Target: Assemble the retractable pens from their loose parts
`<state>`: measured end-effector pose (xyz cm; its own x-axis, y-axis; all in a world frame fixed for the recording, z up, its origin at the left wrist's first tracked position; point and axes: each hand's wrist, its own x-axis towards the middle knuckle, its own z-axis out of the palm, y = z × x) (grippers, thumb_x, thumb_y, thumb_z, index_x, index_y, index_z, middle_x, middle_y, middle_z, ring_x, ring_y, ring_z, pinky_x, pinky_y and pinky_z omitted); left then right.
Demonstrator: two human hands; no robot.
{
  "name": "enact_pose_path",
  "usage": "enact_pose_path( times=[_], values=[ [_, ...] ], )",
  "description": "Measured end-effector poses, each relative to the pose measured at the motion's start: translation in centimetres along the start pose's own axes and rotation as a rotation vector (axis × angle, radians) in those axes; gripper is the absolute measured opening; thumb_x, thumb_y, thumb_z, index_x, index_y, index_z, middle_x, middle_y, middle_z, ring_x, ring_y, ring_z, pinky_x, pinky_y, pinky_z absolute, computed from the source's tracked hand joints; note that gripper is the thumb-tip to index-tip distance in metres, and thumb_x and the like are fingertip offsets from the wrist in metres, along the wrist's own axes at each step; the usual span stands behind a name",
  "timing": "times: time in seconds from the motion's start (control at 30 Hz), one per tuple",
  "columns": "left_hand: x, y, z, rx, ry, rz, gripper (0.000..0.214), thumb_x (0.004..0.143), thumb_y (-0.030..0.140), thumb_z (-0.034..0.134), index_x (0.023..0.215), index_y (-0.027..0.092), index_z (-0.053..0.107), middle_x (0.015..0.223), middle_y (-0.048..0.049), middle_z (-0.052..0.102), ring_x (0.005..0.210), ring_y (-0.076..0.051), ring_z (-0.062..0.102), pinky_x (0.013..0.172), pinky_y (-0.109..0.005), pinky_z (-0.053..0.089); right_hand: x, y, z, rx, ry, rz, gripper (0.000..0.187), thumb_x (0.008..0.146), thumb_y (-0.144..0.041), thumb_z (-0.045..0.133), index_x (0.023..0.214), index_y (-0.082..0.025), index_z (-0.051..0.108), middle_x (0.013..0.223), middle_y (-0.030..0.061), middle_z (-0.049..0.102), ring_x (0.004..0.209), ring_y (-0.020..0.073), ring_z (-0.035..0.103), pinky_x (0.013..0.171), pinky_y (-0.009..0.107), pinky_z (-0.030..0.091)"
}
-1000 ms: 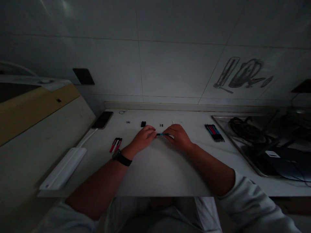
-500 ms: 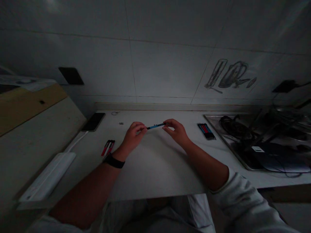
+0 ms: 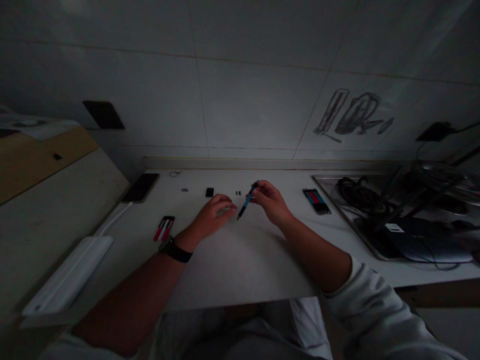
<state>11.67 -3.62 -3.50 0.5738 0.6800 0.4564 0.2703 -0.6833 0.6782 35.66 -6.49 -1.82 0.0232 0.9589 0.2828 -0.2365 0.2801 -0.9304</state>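
Mid-frame, pinching a pen (image 3: 246, 203) in the right hand (image 3: 272, 201); holding the left hand (image 3: 212, 216) half-open just beside it.

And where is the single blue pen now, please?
In the head view, the blue pen is near the middle, held slanted in the right hand above the white counter, just right of the left hand's fingertips.

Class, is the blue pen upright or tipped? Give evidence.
Tipped: the blue pen, held in the right hand, slants from upper right to lower left in view.
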Motion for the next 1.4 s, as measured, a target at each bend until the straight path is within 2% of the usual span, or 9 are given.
enact_pose_path(
  times=[0.1,0.17,0.27,0.43,0.57,1.4],
  values=[
    [0.1,0.0,-0.1,0.002,0.006,-0.003,0.025,0.103,0.039,0.056,0.106,0.023,0.075,0.113,-0.008,0.064,0.112,-0.022,0.063,0.105,-0.044,0.051,0.4,-0.4,-0.9,-0.013,0.071,-0.029,0.051,0.08,-0.043,0.083,0.123,-0.034,0.056,0.093,-0.005,0.062,0.083,0.0164,0.07,0.075,0.036,0.063],
    [0.1,-0.1,0.0,0.009,0.008,-0.009,0.027,0.104,0.04,0.055,0.106,0.022,0.075,0.113,-0.0078,0.064,0.111,-0.021,0.064,0.104,-0.044,0.051,0.6,-0.7,-1.3,-0.048,0.096,-0.046,0.056,0.081,-0.042,0.081,0.13,-0.037,0.052,0.095,-0.0048,0.061,0.081,0.0163,0.07,0.069,0.034,0.062],
    [0.0,-0.1,0.0,0.017,-0.01,-0.019,0.027,0.104,0.041,0.055,0.107,0.023,0.075,0.113,-0.0071,0.064,0.111,-0.021,0.063,0.104,-0.043,0.05,0.9,-0.9,-1.7,-0.088,0.131,-0.069,0.048,0.083,-0.041,0.078,0.125,-0.035,0.056,0.094,-0.0046,0.058,0.079,0.015,0.069,0.065,0.031,0.061],
    [0.0,-0.1,0.0,0.016,-0.035,-0.032,0.028,0.105,0.043,0.054,0.107,0.023,0.074,0.113,-0.0064,0.064,0.111,-0.02,0.063,0.104,-0.041,0.05,1.3,-0.7,-2.2,-0.075,0.179,-0.073,0.037,0.081,-0.039,0.079,0.113,-0.031,0.063,0.096,-0.0044,0.056,0.076,0.012,0.067,0.069,0.031,0.061],
    [0.0,-0.1,0.0,0.018,-0.038,-0.042,0.028,0.104,0.043,0.054,0.107,0.023,0.074,0.113,-0.0066,0.064,0.11,-0.021,0.064,0.104,-0.042,0.05,1.6,-1.0,-2.6,-0.077,0.196,-0.078,0.039,0.082,-0.041,0.078,0.118,-0.034,0.063,0.094,-0.004,0.059,0.076,0.0124,0.065,0.071,0.032,0.06],
    [0.0,-0.2,0.1,0.062,-0.08,-0.036,0.028,0.103,0.043,0.055,0.104,0.023,0.074,0.112,-0.0069,0.065,0.108,-0.021,0.065,0.102,-0.043,0.053,2.7,-3.6,-5.9,-0.139,0.304,-0.127,0.041,0.081,-0.045,0.076,0.117,-0.034,0.061,0.097,-0.0023,0.063,0.081,0.0144,0.066,0.077,0.034,0.059]
  ],
)
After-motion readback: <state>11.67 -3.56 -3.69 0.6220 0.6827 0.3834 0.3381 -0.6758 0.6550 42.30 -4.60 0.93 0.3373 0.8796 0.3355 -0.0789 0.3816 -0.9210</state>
